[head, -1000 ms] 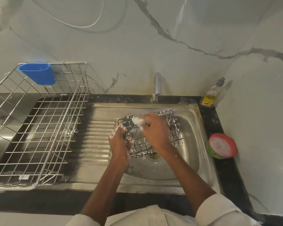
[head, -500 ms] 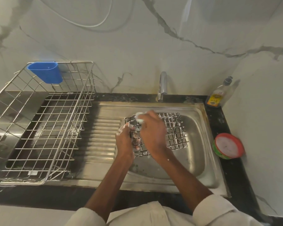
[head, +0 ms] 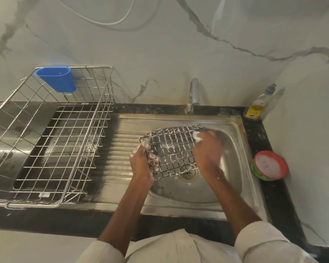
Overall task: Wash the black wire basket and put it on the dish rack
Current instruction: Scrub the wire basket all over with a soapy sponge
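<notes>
The black wire basket [head: 174,150], streaked with white foam, is held tilted over the steel sink bowl [head: 234,149]. My left hand [head: 141,162] grips its left edge, fingers hooked through the mesh. At the basket's right side my right hand [head: 207,150] holds a soapy white scrubber [head: 197,137] against the wires. The wire dish rack [head: 51,141] stands on the drainboard to the left, with nothing inside but a blue plastic cup holder [head: 58,78] hung on its back rim.
A chrome tap [head: 193,95] rises behind the bowl. A dish soap bottle [head: 257,105] stands in the back right corner. On the black counter to the right sits a red and green tub of white soap [head: 269,165]. The drain [head: 188,172] shows below the basket.
My right hand has slid with the scrubber from the basket's upper left to its right side. The left hand keeps its grip on the left edge.
</notes>
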The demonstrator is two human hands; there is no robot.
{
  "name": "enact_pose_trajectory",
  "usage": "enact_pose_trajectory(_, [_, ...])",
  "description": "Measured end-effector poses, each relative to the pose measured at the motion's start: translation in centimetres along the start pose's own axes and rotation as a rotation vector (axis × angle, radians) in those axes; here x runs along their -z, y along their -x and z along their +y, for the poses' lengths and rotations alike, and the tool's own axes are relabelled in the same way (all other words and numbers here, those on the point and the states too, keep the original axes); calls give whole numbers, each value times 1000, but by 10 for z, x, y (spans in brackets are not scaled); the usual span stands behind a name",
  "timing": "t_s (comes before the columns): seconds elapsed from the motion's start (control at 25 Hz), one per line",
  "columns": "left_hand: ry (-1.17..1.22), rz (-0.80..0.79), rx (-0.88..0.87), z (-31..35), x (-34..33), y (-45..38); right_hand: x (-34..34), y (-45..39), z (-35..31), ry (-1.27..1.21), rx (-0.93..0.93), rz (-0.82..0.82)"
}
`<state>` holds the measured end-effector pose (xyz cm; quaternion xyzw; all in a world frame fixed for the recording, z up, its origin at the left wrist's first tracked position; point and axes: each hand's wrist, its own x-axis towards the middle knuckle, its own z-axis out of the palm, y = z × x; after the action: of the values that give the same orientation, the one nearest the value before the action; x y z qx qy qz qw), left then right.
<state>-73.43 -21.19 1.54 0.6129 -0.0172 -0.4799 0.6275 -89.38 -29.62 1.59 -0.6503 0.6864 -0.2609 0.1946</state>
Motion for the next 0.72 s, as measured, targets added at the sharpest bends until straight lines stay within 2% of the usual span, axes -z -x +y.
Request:
enact_pose_trajectory(0.12, [-13,-2,-31,-2,-4,-4,-13,42,-38,-196,407,-209])
enact_pose_trajectory(0.2, [-48,-23,-43,-5,-6,-5,-12,36,-61,-268,513,-284])
enact_pose_trajectory(0.28, [-71,-47,-38,-7,-8,-2,-7,17,-68,-361,418,-259])
enact_pose_trajectory(0.4, [-36,-46,-11,-4,-5,-2,-4,-3,-31,-104,351,-171])
enact_pose_trajectory(0.52, [-7,-23,10,3,-1,-6,10,-24,29,80,94,43])
enact_pose_trajectory(0.6, [-4,-15,32,1,0,-5,11,-27,48,89,-21,135])
enact_pose_trajectory(0.72, [24,3,64,-7,-9,-4,-8,-1,33,115,109,34])
